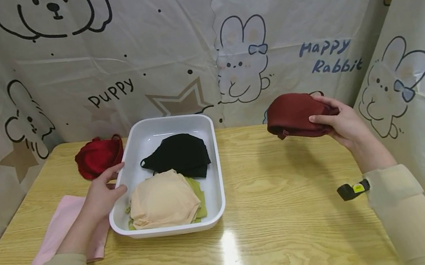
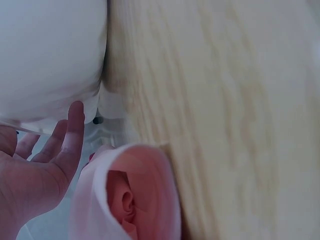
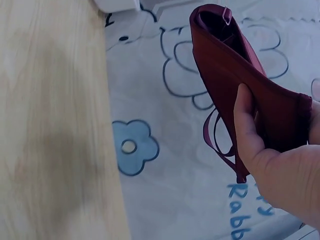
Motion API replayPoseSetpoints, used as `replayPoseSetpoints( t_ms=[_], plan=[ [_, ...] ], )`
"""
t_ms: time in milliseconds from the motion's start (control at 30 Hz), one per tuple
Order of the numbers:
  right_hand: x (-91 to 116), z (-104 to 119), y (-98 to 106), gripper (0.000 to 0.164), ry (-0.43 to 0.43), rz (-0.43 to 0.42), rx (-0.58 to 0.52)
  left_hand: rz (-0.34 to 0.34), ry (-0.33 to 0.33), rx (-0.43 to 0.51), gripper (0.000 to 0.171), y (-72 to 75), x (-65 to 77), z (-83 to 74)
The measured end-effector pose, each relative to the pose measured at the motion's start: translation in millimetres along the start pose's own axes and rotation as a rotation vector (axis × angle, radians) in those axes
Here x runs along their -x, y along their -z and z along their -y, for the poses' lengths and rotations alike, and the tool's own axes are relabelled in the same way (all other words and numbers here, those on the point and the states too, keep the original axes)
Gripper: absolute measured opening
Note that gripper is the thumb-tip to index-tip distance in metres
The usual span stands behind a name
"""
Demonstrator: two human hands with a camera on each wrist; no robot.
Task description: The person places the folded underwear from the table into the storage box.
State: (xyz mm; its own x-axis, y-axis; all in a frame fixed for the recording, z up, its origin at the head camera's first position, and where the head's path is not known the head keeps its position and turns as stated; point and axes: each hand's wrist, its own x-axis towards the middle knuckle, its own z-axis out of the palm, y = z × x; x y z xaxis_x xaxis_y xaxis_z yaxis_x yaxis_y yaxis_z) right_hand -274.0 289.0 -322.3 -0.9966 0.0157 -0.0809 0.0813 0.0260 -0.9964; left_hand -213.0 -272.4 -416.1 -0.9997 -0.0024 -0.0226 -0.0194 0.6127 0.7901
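Raised above the right of the table is a folded dark red bra (image 1: 295,115), its thin straps hanging loose in the right wrist view. My right hand (image 1: 343,121) pinches it at one end, thumb on the near side. On the left stands a white plastic basin (image 1: 218,164). My left hand (image 1: 103,192) rests at its left rim, with fairly straight fingers (image 2: 75,130) against the outer wall. Inside the basin lie a black garment (image 1: 182,154), a folded beige garment (image 1: 162,200) and a yellow-green one (image 1: 199,196) partly hidden underneath.
A bright red garment (image 1: 99,157) lies behind the basin's left side. Folded pink cloth (image 1: 62,225) is on the wooden table (image 1: 290,232), partly under my left forearm. A printed curtain (image 1: 179,39) hangs along the back and both sides.
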Motion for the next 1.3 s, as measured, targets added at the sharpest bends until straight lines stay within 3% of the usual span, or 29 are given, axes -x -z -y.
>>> replayPoseSetpoints(
  t_ms=[433, 1300],
  plan=[
    [14, 18, -27, 0.069, 0.114, -0.012, -0.064, -0.001, 0.016, -0.012, 0.062, 0.3, -0.4, 0.4],
    [28, 29, -75, 0.063, 0.273, 0.055, -0.348, -0.002, -0.003, -0.019, 0.062, 0.2, 0.3, -0.6]
  ],
)
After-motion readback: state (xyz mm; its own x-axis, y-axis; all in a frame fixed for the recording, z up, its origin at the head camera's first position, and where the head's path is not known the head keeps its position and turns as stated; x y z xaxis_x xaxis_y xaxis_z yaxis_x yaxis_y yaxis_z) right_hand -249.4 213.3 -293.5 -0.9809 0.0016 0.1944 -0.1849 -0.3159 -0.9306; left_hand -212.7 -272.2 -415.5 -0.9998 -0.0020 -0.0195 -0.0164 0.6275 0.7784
